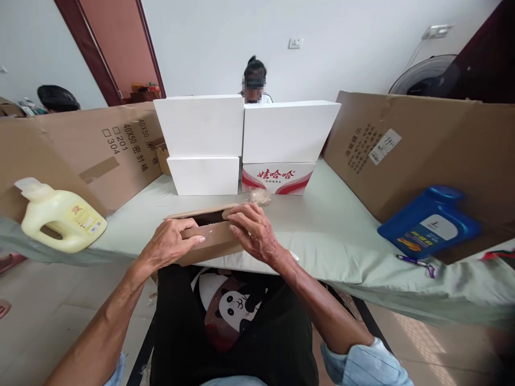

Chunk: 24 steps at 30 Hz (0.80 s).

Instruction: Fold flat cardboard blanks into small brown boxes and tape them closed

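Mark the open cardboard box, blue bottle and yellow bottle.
Open cardboard box (215, 244), head view: front wall.
Blue bottle (431, 225), head view: front label.
Yellow bottle (61, 208), head view: body, beside the label.

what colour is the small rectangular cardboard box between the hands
The small rectangular cardboard box is brown, best seen in the head view.

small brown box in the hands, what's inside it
Just a dark gap shows in the small brown box; its near wall, the left hand and the right hand hide any contents.
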Each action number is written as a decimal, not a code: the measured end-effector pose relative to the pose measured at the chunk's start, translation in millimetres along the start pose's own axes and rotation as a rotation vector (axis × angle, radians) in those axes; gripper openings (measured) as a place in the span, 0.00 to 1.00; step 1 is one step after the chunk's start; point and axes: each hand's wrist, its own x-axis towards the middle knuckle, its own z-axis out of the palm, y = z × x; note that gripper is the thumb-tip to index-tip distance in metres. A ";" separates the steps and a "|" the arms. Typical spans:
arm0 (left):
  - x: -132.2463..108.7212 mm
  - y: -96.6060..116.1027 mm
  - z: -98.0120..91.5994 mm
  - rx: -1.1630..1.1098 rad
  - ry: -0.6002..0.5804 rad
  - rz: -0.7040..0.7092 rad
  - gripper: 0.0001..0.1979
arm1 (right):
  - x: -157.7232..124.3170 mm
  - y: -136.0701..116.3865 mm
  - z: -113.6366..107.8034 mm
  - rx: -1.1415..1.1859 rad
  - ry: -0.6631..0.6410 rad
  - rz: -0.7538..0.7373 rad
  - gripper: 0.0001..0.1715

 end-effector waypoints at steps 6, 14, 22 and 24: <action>-3.9 -8.1 -2.8 0.071 0.052 0.073 0.08 | -5.9 -4.5 23.3 -0.049 -0.016 0.000 0.15; 0.9 -4.7 2.7 0.039 -0.013 0.168 0.11 | -10.5 3.2 40.1 -0.019 0.057 -0.015 0.16; 4.7 -5.2 5.0 -0.077 -0.011 0.134 0.11 | -8.8 5.9 46.6 0.041 0.094 -0.010 0.18; 5.6 -5.1 5.4 -0.095 -0.001 0.134 0.11 | -8.4 5.6 46.3 0.041 0.096 -0.006 0.18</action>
